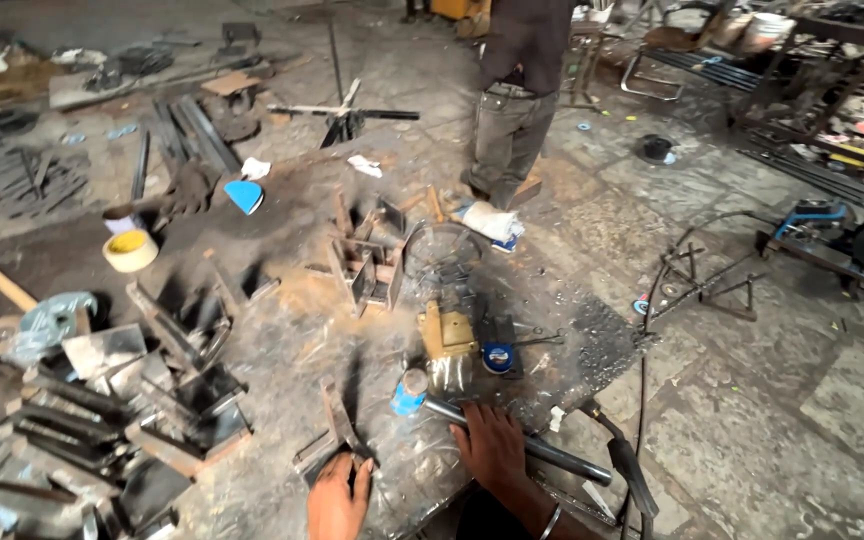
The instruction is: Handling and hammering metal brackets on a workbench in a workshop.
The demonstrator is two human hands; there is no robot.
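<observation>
My right hand [493,448] lies on the dark handle of a hammer [512,440] whose blue-capped head [410,391] points left on the grimy metal work plate [592,340]. At the bottom edge, my left hand [337,497] rests its fingers on an angled steel bracket [332,425]. A yellow metal block [447,332] and a small blue round tape measure [497,357] sit just beyond the hammer.
Cut steel angle pieces [177,400] are piled at left, more brackets [367,265] stand mid-plate. A tape roll [130,250] and blue disc [244,195] lie farther left. Another person [517,100] stands beyond the plate. A black cable [642,400] runs down at right.
</observation>
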